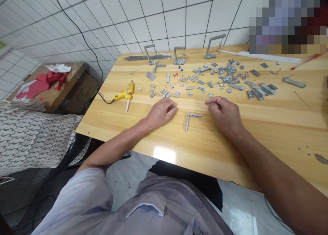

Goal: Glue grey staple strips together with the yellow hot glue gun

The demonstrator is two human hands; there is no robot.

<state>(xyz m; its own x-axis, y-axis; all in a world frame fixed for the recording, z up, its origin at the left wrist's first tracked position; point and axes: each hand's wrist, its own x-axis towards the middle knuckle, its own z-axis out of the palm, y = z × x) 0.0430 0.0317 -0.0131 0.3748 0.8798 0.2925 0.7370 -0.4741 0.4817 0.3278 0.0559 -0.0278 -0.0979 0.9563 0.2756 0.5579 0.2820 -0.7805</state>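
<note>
My left hand (161,112) rests on the wooden table (205,146) with its fingers curled loosely under; I see nothing held in it. My right hand (223,112) lies the same way a little to the right, fingers bent, knuckles up. Between the two hands lies an L-shaped piece made of grey staple strips (191,119), touching neither hand. Just beyond my fingers, several short staple strips (220,78) are scattered over the table's middle.
A yellow glue gun (126,94) with a black cord lies at the left. Three upright staple frames (179,53) stand along the far edge. A long white strip (261,56) and a red pen (307,60) lie far right. Cardboard boxes (51,86) sit on the floor at left.
</note>
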